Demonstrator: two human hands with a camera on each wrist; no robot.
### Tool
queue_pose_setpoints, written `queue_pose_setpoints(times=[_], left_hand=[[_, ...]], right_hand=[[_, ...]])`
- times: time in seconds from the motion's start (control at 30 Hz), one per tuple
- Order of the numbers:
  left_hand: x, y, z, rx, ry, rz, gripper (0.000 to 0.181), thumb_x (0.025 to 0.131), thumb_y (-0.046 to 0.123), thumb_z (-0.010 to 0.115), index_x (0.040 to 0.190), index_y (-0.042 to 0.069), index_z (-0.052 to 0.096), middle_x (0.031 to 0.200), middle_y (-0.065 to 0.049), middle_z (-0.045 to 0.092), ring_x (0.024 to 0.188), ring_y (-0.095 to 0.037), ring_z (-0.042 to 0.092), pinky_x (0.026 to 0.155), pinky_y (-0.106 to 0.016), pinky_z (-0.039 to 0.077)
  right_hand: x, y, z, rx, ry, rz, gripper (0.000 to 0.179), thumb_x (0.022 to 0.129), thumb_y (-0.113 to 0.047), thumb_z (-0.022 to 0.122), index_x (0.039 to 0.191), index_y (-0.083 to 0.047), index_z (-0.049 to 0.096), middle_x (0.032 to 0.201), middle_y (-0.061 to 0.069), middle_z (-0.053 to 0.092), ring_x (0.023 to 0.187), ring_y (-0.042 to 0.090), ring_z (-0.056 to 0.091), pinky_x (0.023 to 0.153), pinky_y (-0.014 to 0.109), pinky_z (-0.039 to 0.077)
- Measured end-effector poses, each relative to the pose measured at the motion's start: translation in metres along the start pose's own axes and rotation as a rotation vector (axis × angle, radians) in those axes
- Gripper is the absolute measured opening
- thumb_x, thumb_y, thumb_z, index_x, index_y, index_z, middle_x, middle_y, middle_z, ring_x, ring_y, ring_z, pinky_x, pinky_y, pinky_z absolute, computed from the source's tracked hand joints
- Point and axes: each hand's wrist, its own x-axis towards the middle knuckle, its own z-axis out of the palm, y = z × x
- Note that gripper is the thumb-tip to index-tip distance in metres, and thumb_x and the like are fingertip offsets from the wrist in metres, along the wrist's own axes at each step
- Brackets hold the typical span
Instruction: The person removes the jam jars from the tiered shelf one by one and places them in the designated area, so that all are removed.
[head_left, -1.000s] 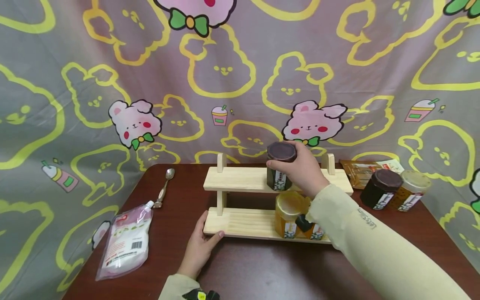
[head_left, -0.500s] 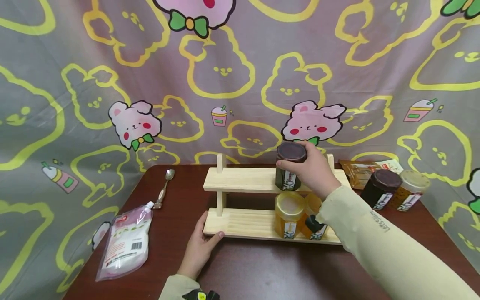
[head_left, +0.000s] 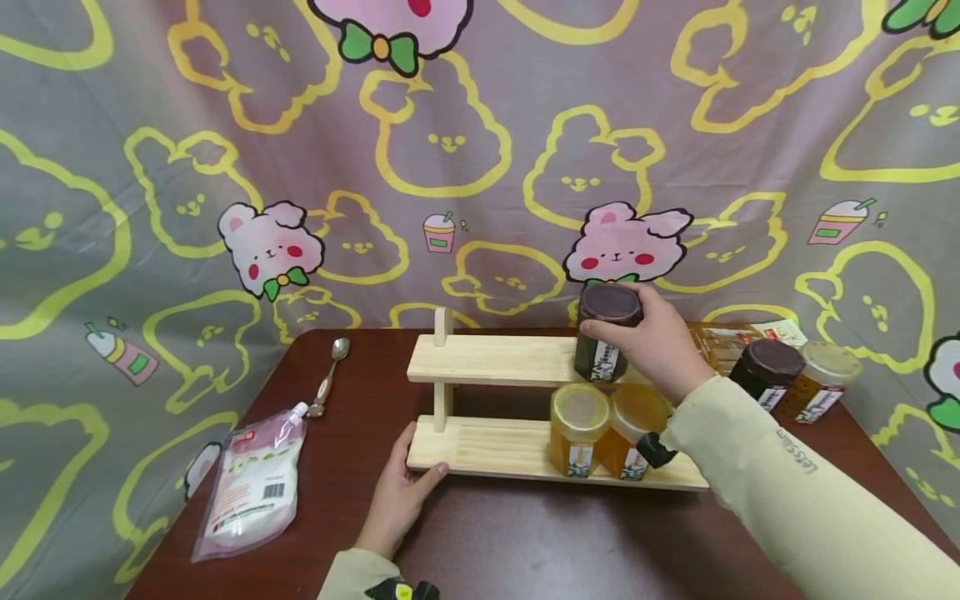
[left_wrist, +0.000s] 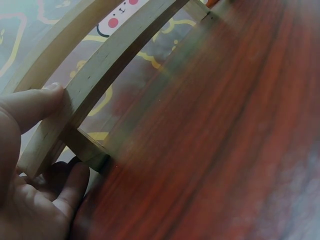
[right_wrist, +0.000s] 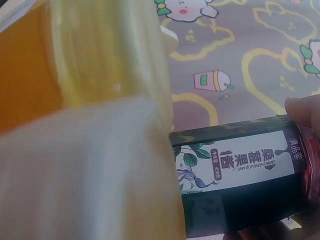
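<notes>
My right hand (head_left: pixel 663 346) grips a dark mulberry jam jar (head_left: pixel 609 329) near its dark lid. The jar stands upright at the right part of the upper tier of a two-tier wooden rack (head_left: pixel 487 358). In the right wrist view the jam jar's label (right_wrist: pixel 235 165) shows purple fruit art. My left hand (head_left: pixel 397 492) grips the left end of the lower board, thumb on its front edge; the left wrist view shows that board (left_wrist: pixel 100 75) between thumb and fingers. Below the jam jar, two amber honey jars (head_left: pixel 580 433) stand side by side on the lower tier.
Right of the rack stand another dark jar (head_left: pixel 767 367) and an amber jar with a pale lid (head_left: pixel 821 383), with a brown packet (head_left: pixel 723 346) behind. At the left lie a spouted white pouch (head_left: pixel 255 492) and a spoon (head_left: pixel 330 379). A patterned curtain (head_left: pixel 450 292) hangs behind.
My right hand has moved the jam jar steadily to the right along the upper tier. The second honey jar shows more fully now. My left hand has stayed on the rack.
</notes>
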Motion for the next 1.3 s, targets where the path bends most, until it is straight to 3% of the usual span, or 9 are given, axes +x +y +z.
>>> queue_pose_setpoints(times=[0.3, 0.53, 0.83, 1.07, 1.3], left_hand=[[0.000, -0.002, -0.001, -0.018, -0.008, -0.006, 0.090, 0.088, 0.009, 0.077, 0.157, -0.001, 0.021, 0.158, -0.026, 0.031, 0.144, -0.033, 0.033, 0.115, -0.046, 0.028], [0.000, -0.001, -0.001, -0.021, -0.008, -0.006, 0.090, 0.088, 0.008, 0.077, 0.157, -0.001, 0.021, 0.158, -0.026, 0.031, 0.143, -0.033, 0.033, 0.115, -0.046, 0.028], [0.000, -0.002, -0.001, -0.017, -0.007, -0.007, 0.090, 0.088, 0.009, 0.078, 0.157, -0.001, 0.021, 0.157, -0.026, 0.032, 0.141, -0.033, 0.036, 0.112, -0.043, 0.033], [0.000, -0.002, -0.001, -0.029, -0.010, 0.000, 0.090, 0.088, 0.008, 0.077, 0.157, -0.001, 0.020, 0.158, -0.026, 0.031, 0.142, -0.032, 0.035, 0.111, -0.039, 0.034], [0.000, -0.001, -0.001, -0.015, -0.008, 0.001, 0.090, 0.088, 0.011, 0.078, 0.157, 0.000, 0.021, 0.158, -0.026, 0.030, 0.143, -0.033, 0.034, 0.113, -0.045, 0.031]], right_hand=[[0.000, 0.009, -0.012, -0.052, 0.019, -0.005, 0.095, 0.085, -0.052, 0.076, 0.156, -0.010, 0.030, 0.142, 0.020, 0.050, 0.125, 0.037, 0.052, 0.104, 0.055, 0.042], [-0.004, 0.019, -0.023, -0.057, 0.037, 0.001, 0.098, 0.083, -0.058, 0.076, 0.159, -0.020, 0.027, 0.147, 0.017, 0.047, 0.128, 0.037, 0.050, 0.103, 0.058, 0.042], [-0.008, 0.026, -0.033, -0.049, 0.073, 0.020, 0.100, 0.085, -0.057, 0.074, 0.159, -0.011, 0.026, 0.150, 0.021, 0.043, 0.129, 0.039, 0.048, 0.106, 0.059, 0.040], [-0.009, 0.035, -0.038, -0.066, 0.126, 0.007, 0.095, 0.086, -0.055, 0.074, 0.154, -0.005, 0.031, 0.144, 0.022, 0.048, 0.124, 0.036, 0.052, 0.098, 0.048, 0.046], [-0.013, 0.042, -0.040, -0.114, 0.183, -0.008, 0.093, 0.085, -0.057, 0.074, 0.151, -0.005, 0.035, 0.142, 0.021, 0.049, 0.121, 0.035, 0.053, 0.092, 0.042, 0.047]])
